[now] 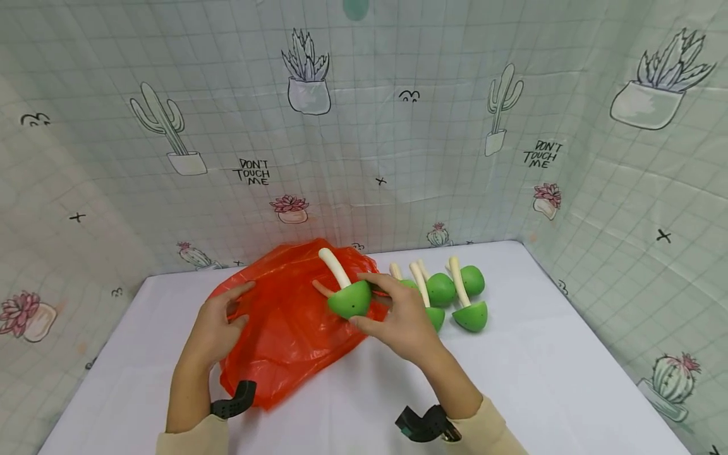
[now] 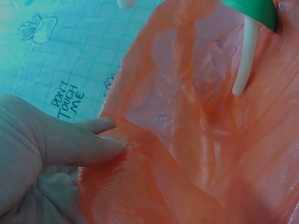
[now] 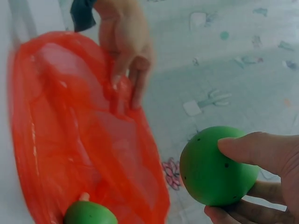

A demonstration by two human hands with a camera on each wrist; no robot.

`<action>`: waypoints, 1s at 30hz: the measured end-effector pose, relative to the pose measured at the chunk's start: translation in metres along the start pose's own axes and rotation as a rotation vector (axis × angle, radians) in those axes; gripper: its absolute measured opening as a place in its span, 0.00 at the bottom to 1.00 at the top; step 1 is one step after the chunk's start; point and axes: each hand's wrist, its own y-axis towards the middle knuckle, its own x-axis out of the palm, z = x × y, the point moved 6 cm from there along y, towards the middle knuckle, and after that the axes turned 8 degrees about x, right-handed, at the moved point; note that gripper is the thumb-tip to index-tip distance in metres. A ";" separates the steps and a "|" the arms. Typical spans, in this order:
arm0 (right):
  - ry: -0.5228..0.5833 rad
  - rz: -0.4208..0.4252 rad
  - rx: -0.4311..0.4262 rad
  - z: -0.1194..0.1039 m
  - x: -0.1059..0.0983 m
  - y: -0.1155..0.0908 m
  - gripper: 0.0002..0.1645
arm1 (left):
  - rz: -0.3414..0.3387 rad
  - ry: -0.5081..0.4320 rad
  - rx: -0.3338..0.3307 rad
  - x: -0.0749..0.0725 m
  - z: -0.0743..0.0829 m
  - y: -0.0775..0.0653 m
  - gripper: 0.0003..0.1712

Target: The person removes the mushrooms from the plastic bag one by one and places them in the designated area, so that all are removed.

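Note:
My left hand [image 1: 215, 328] pinches the edge of a red plastic bag [image 1: 284, 341] between thumb and fingers, its mouth spread open. In my right hand [image 1: 408, 319] is a toy mushroom with a round green cap [image 1: 351, 300] and a pale stem, gripped by the cap. The stem [image 2: 246, 60] points away from that hand, over the bag. Behind it, a reddish stem [image 1: 321, 288] shows against the bag. Low in the right wrist view, another green cap [image 3: 91, 213] overlaps the red plastic.
Several more green mushrooms [image 1: 471, 316] with pale stems lie in a group right of the bag. They rest on a white-covered table [image 1: 546, 373]. A curtain [image 1: 364, 139] printed with plants and a grid surrounds the table at the back and sides.

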 end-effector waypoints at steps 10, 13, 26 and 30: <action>0.025 0.123 0.064 0.022 -0.051 0.011 0.40 | 0.008 0.000 0.008 0.000 0.000 0.001 0.35; 0.010 0.167 0.096 0.034 -0.069 0.013 0.40 | 0.003 -0.003 -0.005 0.001 -0.001 0.001 0.36; -0.101 0.353 0.280 0.084 -0.135 0.008 0.39 | -0.003 -0.006 -0.006 0.002 -0.001 -0.001 0.36; -0.112 0.393 0.322 0.093 -0.150 0.004 0.40 | -0.002 -0.004 -0.019 0.002 0.001 -0.001 0.36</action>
